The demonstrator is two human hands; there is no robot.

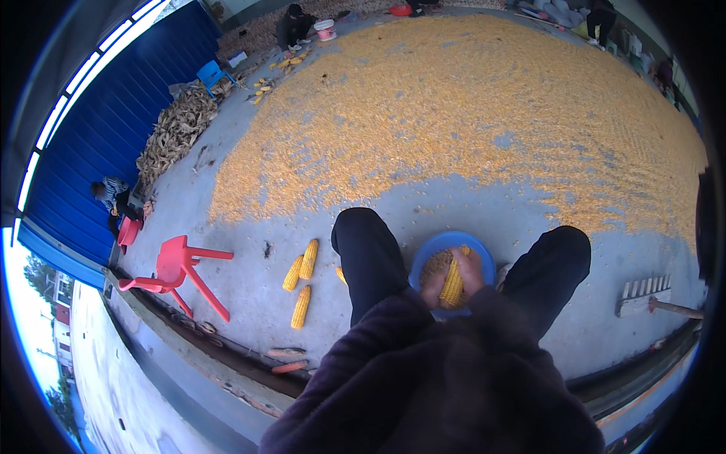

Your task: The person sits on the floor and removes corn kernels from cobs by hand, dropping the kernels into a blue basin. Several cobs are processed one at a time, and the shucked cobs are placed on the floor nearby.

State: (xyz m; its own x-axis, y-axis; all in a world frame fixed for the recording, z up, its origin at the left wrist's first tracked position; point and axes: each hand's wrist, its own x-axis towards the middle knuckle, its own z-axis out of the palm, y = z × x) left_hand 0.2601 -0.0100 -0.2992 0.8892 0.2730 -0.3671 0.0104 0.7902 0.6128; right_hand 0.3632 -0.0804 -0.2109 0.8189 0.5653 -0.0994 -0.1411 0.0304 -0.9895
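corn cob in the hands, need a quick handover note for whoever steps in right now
Left hand and right hand: both closed on one corn cob, held over the blue bowl between the knees.
Bowl: already holds loose kernels, so shelling is under way.
Left to do: the cob in hand still carries kernels; three whole cobs lie on the concrete on the left, by the tipped red chair.
Ahead: wide spread of kernels.

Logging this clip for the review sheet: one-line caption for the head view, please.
Both hands, left hand and right hand, grip a corn cob over a blue bowl beside spread kernels.
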